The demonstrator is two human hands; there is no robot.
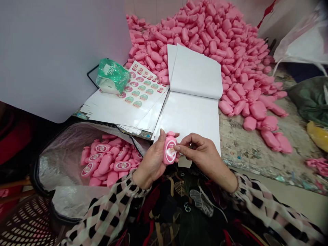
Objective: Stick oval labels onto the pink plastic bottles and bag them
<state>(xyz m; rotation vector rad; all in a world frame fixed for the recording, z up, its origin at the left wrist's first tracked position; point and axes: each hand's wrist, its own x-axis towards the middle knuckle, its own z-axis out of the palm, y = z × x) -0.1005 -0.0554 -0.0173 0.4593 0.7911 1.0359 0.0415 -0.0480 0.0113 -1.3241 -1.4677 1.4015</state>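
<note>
My left hand (151,160) is wrapped around a small pink plastic bottle (166,158), holding it upright over my lap. An oval label (170,152) with a white border lies on the bottle's front. My right hand (202,152) comes in from the right with thumb and forefinger pinched together, their tips touching the label's right side. Whether anything sits between those fingertips cannot be made out. Just beyond both hands lie white sheets (191,114), one folded back at the top.
A lined bag (58,164) at the left holds several labelled pink bottles (105,164). Sticker sheets (143,89) and a green packet (112,76) lie behind it. A large heap of pink bottles (205,30) fills the back of the worn table (238,147). A brown basket (25,222) stands lower left.
</note>
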